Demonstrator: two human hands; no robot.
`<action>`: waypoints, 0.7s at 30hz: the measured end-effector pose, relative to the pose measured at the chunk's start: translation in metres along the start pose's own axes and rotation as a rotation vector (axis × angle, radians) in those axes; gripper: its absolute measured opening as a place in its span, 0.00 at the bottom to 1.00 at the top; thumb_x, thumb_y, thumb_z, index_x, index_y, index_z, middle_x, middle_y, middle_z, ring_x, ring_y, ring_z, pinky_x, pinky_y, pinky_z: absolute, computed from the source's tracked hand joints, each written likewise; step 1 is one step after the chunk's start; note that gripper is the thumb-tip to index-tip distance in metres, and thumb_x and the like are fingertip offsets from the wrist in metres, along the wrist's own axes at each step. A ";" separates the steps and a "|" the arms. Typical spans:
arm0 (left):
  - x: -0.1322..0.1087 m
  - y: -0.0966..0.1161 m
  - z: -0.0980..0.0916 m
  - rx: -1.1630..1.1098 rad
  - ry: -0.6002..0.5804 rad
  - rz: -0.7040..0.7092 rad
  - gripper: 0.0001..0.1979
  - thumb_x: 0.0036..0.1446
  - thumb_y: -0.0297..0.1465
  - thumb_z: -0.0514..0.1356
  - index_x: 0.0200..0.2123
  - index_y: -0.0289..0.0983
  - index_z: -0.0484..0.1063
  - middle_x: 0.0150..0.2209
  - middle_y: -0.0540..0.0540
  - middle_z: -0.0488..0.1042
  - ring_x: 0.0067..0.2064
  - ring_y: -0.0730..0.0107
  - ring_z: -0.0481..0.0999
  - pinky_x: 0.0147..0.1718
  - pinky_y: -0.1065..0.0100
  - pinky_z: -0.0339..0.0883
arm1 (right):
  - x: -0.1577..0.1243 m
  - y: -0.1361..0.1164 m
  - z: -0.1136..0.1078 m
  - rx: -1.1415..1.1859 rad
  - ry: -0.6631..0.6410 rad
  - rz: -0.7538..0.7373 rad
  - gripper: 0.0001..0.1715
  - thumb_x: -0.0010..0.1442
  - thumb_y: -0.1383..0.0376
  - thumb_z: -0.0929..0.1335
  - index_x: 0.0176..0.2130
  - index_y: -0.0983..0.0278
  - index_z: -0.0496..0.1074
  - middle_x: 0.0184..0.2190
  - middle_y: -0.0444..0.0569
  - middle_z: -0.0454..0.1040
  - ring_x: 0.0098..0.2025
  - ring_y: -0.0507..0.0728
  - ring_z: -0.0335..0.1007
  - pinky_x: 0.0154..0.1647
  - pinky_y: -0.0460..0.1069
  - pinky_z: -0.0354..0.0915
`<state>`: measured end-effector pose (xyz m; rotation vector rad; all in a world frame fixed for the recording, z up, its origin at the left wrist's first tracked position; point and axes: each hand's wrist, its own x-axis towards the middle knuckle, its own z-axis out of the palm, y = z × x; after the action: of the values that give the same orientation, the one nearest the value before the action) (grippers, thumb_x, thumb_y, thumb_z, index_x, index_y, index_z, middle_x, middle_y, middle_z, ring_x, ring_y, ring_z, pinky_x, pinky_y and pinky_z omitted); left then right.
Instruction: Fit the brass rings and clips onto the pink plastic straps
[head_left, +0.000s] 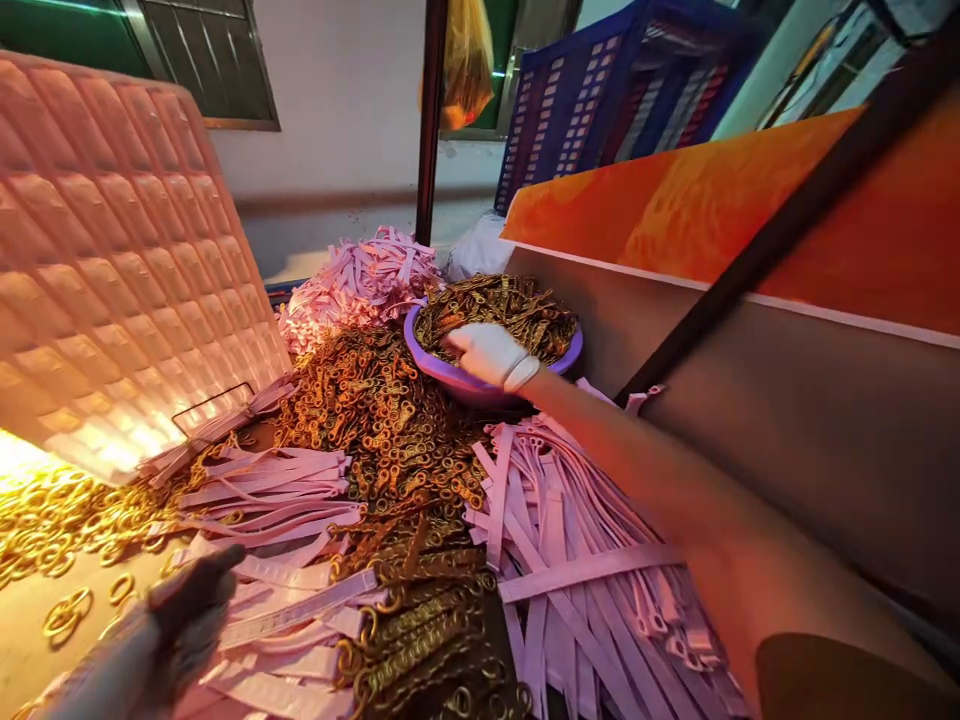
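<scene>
My right hand (489, 352), in a white glove, reaches into a purple basin (431, 368) at the centre. Brass-coloured metal pieces (517, 305) fill the basin. The hand's bent fingers touch them, and their tips are hidden. At the lower left, my left hand (196, 610) is gloved, with dark finger parts, and blurred. One digit stretches out over flat pink straps (289, 600), and nothing shows in its grasp. Beside these straps lie rows of brass-coloured chain-like pieces (435, 610). Under my right forearm spreads another bunch of pink straps (570, 560), some with looped ends.
A heap of brass-coloured links (375, 400) covers the middle. Loose gold rings (67, 530) lie at left before a quilted panel (127, 250). Pink straps (367, 275) are piled behind. A dark pole (795, 210) slants across the right, before an orange sheet (712, 210). Blue crates (570, 110) stand behind.
</scene>
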<state>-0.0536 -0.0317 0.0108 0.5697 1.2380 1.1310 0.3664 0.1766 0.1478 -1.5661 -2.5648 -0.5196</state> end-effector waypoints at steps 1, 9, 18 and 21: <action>0.003 -0.002 0.010 -0.025 0.014 -0.021 0.29 0.58 0.40 0.62 0.62 0.39 0.68 0.36 0.40 0.82 0.29 0.64 0.81 0.23 0.66 0.80 | 0.012 0.022 0.003 -0.024 -0.026 0.012 0.20 0.66 0.75 0.57 0.46 0.77 0.75 0.42 0.60 0.76 0.47 0.54 0.72 0.43 0.46 0.57; 0.009 -0.003 0.071 -0.294 0.083 -0.197 0.16 0.51 0.22 0.60 0.43 0.31 0.79 0.42 0.37 0.82 0.35 0.62 0.83 0.34 0.64 0.80 | 0.038 0.081 0.066 -0.258 -0.135 -0.010 0.12 0.59 0.76 0.63 0.36 0.74 0.77 0.36 0.58 0.76 0.47 0.61 0.70 0.49 0.57 0.59; -0.016 -0.011 0.048 0.163 0.037 0.181 0.17 0.43 0.29 0.67 0.40 0.34 0.83 0.35 0.39 0.83 0.30 0.66 0.78 0.21 0.75 0.67 | 0.005 -0.010 0.035 -0.005 0.154 -0.108 0.17 0.64 0.73 0.59 0.45 0.71 0.74 0.38 0.60 0.76 0.44 0.62 0.71 0.53 0.54 0.63; -0.024 -0.022 0.039 0.540 0.024 0.265 0.13 0.45 0.30 0.65 0.37 0.38 0.84 0.35 0.41 0.84 0.33 0.62 0.80 0.28 0.69 0.72 | -0.022 -0.076 0.013 0.252 0.059 -0.305 0.25 0.58 0.78 0.59 0.51 0.67 0.73 0.43 0.54 0.77 0.46 0.60 0.72 0.51 0.52 0.65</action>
<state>-0.0073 -0.0537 0.0138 1.1557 1.5287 1.0157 0.3118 0.1306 0.1114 -1.0734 -2.7102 -0.2457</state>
